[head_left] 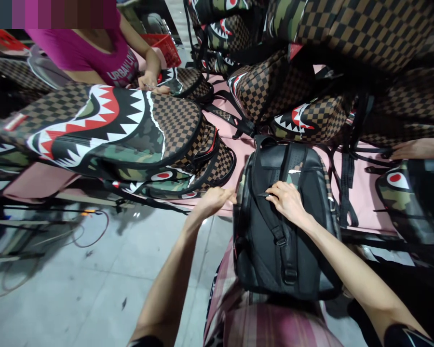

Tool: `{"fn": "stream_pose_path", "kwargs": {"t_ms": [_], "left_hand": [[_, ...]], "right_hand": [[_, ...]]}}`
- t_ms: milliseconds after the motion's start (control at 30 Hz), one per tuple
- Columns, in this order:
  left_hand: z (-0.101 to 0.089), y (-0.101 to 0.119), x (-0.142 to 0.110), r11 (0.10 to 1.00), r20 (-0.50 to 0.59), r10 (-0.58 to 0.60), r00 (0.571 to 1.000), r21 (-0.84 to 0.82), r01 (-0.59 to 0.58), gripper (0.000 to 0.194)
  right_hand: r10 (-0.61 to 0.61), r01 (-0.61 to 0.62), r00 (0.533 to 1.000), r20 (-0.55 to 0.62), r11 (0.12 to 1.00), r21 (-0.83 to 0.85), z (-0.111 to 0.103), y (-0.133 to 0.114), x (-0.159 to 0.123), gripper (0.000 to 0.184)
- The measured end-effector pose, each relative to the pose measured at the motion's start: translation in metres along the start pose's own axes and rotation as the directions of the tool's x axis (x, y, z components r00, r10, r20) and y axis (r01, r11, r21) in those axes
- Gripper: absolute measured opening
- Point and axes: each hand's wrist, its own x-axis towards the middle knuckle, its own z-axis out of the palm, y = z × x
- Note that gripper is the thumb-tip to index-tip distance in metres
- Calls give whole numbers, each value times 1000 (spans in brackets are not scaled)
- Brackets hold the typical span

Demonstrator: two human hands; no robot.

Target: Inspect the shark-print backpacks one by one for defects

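Observation:
A black backpack [307, 246] lies with its padded back and shoulder straps facing up, partly over my lap and against the table edge. My right hand [287, 202] rests over its middle, fingers closed on a small dark pointed tool [263, 194] whose tip points left across a strap. At the bag's left side, my left hand [217, 200] is curled shut with its fingertips by the edge. Whatever those fingers pinch, if anything, is too small to make out.
Shark-mouth checkered backpacks [181, 120] are piled on the left, and more checkered bags [260, 91] stack up behind. Across the table a person in a pink shirt [83, 58] handles another bag. Another person's hand [419, 149] reaches in at right. The table has a pink cover [379, 193].

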Motion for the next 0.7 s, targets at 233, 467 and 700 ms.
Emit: {"fn": "stream_pose_path", "kwargs": {"t_ms": [233,467,700], "left_hand": [[43,28,44,996,-148,37,988,-78,-49,35],[31,26,72,976,-229,-34,973,-217,-17,27],[-5,61,105,958,-76,-92,993,-278,67,23]], "right_hand": [[-51,51,999,-6,999,9,-2,-4,-1,14],[518,-400,791,-324,840,367,-31,46,-32,41],[731,-415,680,63,313,854,-26,72,3,53]]}}
